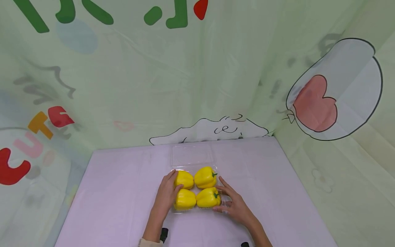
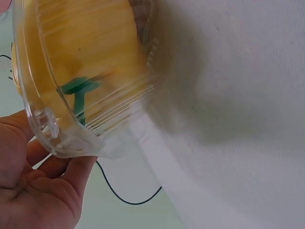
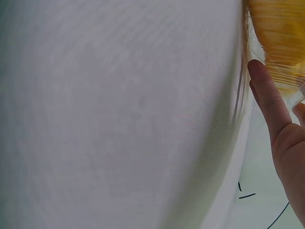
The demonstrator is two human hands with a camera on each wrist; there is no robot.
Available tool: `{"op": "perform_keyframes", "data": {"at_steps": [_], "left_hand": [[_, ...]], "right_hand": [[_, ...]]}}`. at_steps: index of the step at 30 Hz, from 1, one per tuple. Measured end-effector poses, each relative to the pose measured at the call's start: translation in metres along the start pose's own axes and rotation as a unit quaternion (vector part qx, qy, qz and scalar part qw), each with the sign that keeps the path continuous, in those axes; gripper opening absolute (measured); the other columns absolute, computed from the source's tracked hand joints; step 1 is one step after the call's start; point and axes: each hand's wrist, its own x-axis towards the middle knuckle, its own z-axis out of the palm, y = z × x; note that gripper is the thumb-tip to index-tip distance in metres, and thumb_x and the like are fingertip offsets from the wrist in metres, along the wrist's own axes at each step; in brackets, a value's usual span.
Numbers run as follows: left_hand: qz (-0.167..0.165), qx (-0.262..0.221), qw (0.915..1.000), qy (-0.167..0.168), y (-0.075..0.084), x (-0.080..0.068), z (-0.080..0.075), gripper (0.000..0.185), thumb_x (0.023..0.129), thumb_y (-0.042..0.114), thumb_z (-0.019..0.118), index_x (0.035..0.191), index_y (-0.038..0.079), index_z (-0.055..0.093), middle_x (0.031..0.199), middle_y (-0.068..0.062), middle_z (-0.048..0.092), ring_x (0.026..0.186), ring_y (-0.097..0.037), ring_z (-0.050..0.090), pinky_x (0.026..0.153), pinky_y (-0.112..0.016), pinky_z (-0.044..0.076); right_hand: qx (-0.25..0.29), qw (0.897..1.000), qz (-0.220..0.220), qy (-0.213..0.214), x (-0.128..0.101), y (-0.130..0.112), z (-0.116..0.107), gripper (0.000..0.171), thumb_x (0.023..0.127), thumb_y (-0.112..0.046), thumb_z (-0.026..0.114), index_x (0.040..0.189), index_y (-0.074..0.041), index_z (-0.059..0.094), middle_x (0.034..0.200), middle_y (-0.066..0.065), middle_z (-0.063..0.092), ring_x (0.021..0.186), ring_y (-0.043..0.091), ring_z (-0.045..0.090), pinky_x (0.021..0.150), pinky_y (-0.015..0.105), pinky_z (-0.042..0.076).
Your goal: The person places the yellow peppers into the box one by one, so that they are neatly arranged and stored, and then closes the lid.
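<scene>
Several yellow bell peppers (image 1: pixel 205 177) with green stems sit in two rows inside a clear plastic clamshell container (image 1: pixel 185 211). Its transparent lid (image 1: pixel 192 155) lies folded back toward the far side. At the left end, my left hand (image 1: pixel 166 193) grips the container's edge, thumb over the rim beside the peppers. My right hand (image 1: pixel 236 205) holds the opposite end, thumb near the front corner and index finger stretched along the side. Seen from the left wrist, a pepper (image 2: pixel 90 43) shows through the ribbed wall. In the right wrist view, a fingertip (image 3: pixel 257 69) meets the container's wall.
A pale table (image 1: pixel 123 192) lies under the container. Printed curtains (image 1: pixel 148 85) hang behind it and at both sides. Small black objects (image 1: pixel 164 234) show near my wrists at the bottom of the head view.
</scene>
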Motion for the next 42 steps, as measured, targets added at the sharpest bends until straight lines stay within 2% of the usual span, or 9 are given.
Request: {"op": "perform_keyframes", "data": {"at_steps": [5,12,21,28,33,38,42], "left_hand": [[-0.010,-0.005,0.9999,0.006,0.002,0.001,0.001,0.062,0.096,0.019,0.077,0.151,-0.001,0.055,0.159,-0.020,0.053,0.144,-0.039,0.054,0.123,-0.055,0.046],[0.008,0.007,0.9999,0.012,0.000,-0.002,0.001,0.061,0.097,0.021,0.076,0.150,-0.002,0.056,0.157,-0.020,0.054,0.143,-0.039,0.054,0.122,-0.054,0.048],[0.008,-0.013,0.9994,0.030,-0.002,-0.006,0.001,0.058,0.098,0.021,0.076,0.148,-0.001,0.057,0.158,-0.018,0.055,0.145,-0.038,0.054,0.123,-0.054,0.047],[0.027,-0.008,0.9982,0.052,-0.001,-0.010,-0.001,0.058,0.097,0.023,0.078,0.147,-0.001,0.059,0.155,-0.017,0.057,0.143,-0.038,0.056,0.121,-0.054,0.049],[0.046,0.012,0.9968,0.065,0.000,-0.011,-0.002,0.054,0.097,0.026,0.077,0.144,0.001,0.062,0.153,-0.016,0.060,0.141,-0.036,0.058,0.119,-0.051,0.051],[0.060,0.028,0.9948,0.077,0.001,-0.013,-0.008,0.050,0.099,0.028,0.075,0.141,0.002,0.064,0.149,-0.016,0.063,0.137,-0.036,0.062,0.116,-0.050,0.055],[0.062,0.020,0.9924,0.105,0.001,-0.011,-0.017,0.045,0.101,0.026,0.073,0.139,0.003,0.066,0.145,-0.016,0.065,0.134,-0.036,0.064,0.113,-0.051,0.057]], "right_hand": [[0.001,1.000,-0.003,-0.003,0.000,0.000,-0.001,0.082,0.075,-0.029,0.096,0.149,-0.025,0.060,0.178,-0.006,0.023,0.145,0.038,0.055,0.100,0.036,0.065],[0.003,1.000,-0.013,-0.012,0.001,0.002,-0.002,0.081,0.077,-0.031,0.095,0.149,-0.023,0.059,0.179,-0.003,0.022,0.145,0.040,0.054,0.100,0.034,0.065],[0.007,1.000,-0.012,-0.015,0.001,0.002,-0.002,0.081,0.077,-0.033,0.095,0.149,-0.024,0.059,0.179,-0.004,0.022,0.146,0.040,0.053,0.101,0.033,0.065],[0.005,1.000,-0.011,-0.017,0.001,0.001,-0.003,0.082,0.077,-0.031,0.095,0.150,-0.022,0.058,0.179,-0.003,0.021,0.146,0.040,0.053,0.101,0.034,0.064],[0.004,1.000,-0.010,-0.017,0.001,0.001,-0.003,0.082,0.078,-0.032,0.095,0.150,-0.022,0.058,0.179,-0.003,0.021,0.146,0.040,0.053,0.102,0.036,0.064],[0.005,1.000,-0.006,-0.016,0.001,0.001,-0.002,0.082,0.078,-0.032,0.095,0.150,-0.022,0.058,0.179,-0.003,0.022,0.146,0.040,0.053,0.102,0.036,0.064],[0.003,1.000,-0.004,-0.015,0.001,0.001,-0.002,0.082,0.077,-0.032,0.095,0.150,-0.022,0.058,0.179,-0.004,0.022,0.146,0.040,0.053,0.101,0.036,0.064]]}}
